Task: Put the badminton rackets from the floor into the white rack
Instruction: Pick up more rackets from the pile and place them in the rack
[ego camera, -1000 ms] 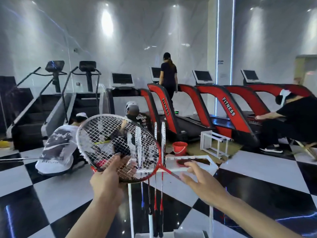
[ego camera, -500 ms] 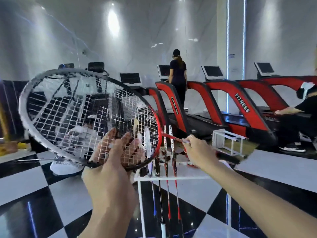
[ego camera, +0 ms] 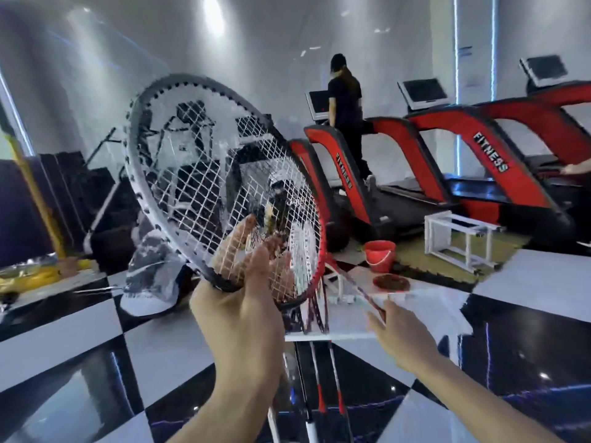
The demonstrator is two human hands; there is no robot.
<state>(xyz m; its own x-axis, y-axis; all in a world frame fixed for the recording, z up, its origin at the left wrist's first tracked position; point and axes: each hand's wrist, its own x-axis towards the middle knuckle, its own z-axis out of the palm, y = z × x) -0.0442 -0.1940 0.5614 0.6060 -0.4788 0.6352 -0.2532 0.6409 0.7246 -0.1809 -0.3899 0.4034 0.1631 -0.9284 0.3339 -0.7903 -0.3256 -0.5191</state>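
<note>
Left hand (ego camera: 243, 318) raised, fingers (ego camera: 238, 233) spread flat behind the strings, thumb over the lower rim: gripping the head of a badminton racket (ego camera: 220, 193). Head tilted, top leaning up and away to the left of the fingers. Frame grey-white with dark notches along the far side, red along the edge nearest the right hand; white strings, some blur. Thin red shaft (ego camera: 355, 284) running down and right from the head toward the right hand (ego camera: 404, 340).

Right hand below and right of the left fingers, loosely curled at the shaft; motion blur there, cannot tell whether closed on the shaft or only touching.

White rack (ego camera: 339, 335) directly beyond and below both hands, top edge just under the racket head. Stored rackets (ego camera: 321, 401) hanging through it, red-and-white shafts pointing down between the two forearms.

Open room: checkered black-and-white floor (ego camera: 80, 330) free to the left of the left fingers and to the right of the right fingers. Red bucket (ego camera: 379, 255) and a second white frame (ego camera: 463, 241) farther off, beyond the right fingers. Red treadmills (ego camera: 479, 161) well apart at the back, a person (ego camera: 345, 100) standing on one.
</note>
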